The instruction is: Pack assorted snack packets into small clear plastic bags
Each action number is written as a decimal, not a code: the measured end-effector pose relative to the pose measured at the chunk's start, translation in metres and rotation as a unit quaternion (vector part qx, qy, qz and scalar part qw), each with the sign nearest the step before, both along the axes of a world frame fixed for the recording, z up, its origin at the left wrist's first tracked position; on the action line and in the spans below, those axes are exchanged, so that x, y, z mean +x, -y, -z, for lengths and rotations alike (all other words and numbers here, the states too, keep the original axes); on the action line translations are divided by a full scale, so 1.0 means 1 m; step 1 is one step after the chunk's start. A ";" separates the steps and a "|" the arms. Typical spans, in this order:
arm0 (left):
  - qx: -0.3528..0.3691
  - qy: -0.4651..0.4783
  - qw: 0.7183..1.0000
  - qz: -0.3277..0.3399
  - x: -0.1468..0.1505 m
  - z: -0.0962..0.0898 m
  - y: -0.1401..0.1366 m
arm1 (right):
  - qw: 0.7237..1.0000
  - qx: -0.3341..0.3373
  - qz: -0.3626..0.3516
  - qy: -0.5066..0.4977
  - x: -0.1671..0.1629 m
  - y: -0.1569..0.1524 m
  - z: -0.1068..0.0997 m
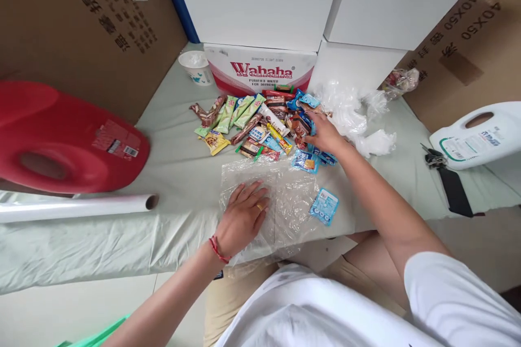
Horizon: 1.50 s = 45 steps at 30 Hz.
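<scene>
My left hand [246,211] lies flat on a clear plastic bag [288,217], with its fingers stretched out. My right hand [323,133] reaches into the right side of a heap of wrapped snacks, thumb and fingers apart over blue packets; its fingertips are partly lost among the wrappers. A blue snack packet [306,161] lies just below that hand. Another light-blue packet [324,206] rests on the right edge of the plastic bag. Green snack sticks [244,111], a yellow packet [217,142] and a white-wrapped bar [274,120] are also in the heap.
Behind the snacks stands a Wahaha carton [260,70], beside a paper cup [196,68]. Crumpled clear bags [345,108] lie at the right. A red jug [73,141] and a white roll [81,207] are on the left, a white detergent bottle [480,135] and keys [434,160] far right.
</scene>
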<state>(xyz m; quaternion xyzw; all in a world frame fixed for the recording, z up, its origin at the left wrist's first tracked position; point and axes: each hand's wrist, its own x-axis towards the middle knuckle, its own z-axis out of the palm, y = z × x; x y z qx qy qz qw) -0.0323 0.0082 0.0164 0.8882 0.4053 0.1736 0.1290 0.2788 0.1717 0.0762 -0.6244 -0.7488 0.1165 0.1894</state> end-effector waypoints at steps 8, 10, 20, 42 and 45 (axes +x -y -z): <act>0.005 -0.056 0.998 -0.028 -0.021 0.016 0.011 | 0.997 -0.069 0.037 -0.025 0.001 -0.008 0.001; 0.001 -0.058 0.998 -0.019 -0.020 0.018 0.011 | 0.997 -0.023 0.055 -0.049 0.002 0.021 -0.015; -0.013 -0.018 0.999 -0.050 -0.024 0.014 -0.011 | 0.935 -0.087 -0.319 0.130 -0.088 0.140 0.016; -0.027 0.003 0.996 -0.081 -0.034 0.020 -0.011 | 0.983 -0.031 -0.019 0.181 -0.070 -0.138 -0.006; -0.022 0.000 0.995 -0.098 -0.033 0.020 -0.010 | 0.994 0.025 0.009 0.109 -0.054 -0.109 -0.026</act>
